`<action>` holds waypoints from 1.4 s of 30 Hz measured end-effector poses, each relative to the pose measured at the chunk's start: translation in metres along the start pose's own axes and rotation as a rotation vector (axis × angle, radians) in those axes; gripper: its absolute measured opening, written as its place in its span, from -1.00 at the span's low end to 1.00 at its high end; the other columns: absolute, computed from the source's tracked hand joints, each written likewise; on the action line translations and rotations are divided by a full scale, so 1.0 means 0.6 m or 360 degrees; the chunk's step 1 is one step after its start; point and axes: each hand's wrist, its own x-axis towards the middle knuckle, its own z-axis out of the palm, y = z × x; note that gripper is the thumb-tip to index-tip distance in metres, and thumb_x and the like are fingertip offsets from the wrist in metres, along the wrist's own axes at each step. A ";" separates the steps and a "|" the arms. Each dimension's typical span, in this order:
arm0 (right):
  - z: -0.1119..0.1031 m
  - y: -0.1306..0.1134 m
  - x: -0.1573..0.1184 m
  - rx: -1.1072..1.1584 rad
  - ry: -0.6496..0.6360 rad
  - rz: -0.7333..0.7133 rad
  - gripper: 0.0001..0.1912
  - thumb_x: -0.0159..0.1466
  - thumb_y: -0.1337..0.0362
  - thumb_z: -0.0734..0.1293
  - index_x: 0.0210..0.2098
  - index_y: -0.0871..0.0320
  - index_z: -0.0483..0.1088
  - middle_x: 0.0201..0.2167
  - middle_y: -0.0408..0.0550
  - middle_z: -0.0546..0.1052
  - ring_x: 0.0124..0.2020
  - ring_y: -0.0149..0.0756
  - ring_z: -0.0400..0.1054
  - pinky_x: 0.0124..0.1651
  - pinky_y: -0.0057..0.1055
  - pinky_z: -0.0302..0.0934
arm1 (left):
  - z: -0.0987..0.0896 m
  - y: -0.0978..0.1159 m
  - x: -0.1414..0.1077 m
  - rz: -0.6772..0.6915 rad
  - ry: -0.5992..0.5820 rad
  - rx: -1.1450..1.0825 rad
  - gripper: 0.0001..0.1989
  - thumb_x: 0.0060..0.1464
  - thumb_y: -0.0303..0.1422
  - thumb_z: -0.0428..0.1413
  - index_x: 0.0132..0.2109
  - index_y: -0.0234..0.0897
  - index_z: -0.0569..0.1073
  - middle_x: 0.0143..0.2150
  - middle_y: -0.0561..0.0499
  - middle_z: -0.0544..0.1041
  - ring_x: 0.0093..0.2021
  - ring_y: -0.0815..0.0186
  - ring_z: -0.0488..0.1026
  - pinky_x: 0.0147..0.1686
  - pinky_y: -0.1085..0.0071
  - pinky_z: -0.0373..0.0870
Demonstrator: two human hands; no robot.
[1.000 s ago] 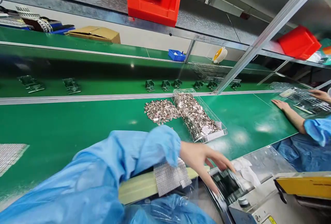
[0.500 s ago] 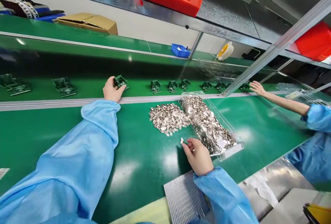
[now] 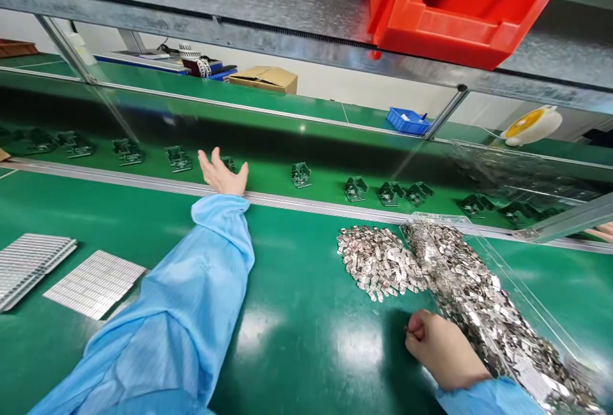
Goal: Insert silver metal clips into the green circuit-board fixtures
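Note:
My left hand [image 3: 223, 172] lies open with its fingers spread, just over a metal rail [image 3: 306, 202], next to a small green circuit-board assembly [image 3: 228, 163]. A row of similar assemblies stands on the far green belt. My right hand [image 3: 443, 348] is curled shut on a tiny metal piece [image 3: 410, 331], on the green bench mat [image 3: 306, 364]. It is close to a transparent plastic tray [image 3: 522, 281] heaped with shiny metal clips and a loose pile of clips [image 3: 378, 260].
Two flat sheets of metal parts [image 3: 93, 284] lie on the bench at the left. A red plastic bin [image 3: 454, 6] hangs on the shelf overhead. A co-worker's fingers [image 3: 604, 231] show at the right edge. A blue crate [image 3: 407, 121] and cardboard box [image 3: 263, 80] stand beyond.
My view has swung left. My left hand has let go of the green assembly and opened. My right hand has left the machine, moved to the tray and curled shut.

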 end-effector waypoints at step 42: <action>0.067 -0.122 -0.289 0.2095 0.0899 0.0156 -0.78 0.17 0.09 0.42 -0.44 0.13 0.53 -0.15 0.07 0.50 -0.12 -0.14 0.39 -0.14 -0.31 0.32 | -0.329 0.202 -0.475 0.0121 -0.2519 -0.1261 -0.48 -0.10 -0.23 0.32 -0.01 -0.20 0.33 -0.10 -0.06 0.46 -0.19 0.25 0.51 -0.23 0.34 0.53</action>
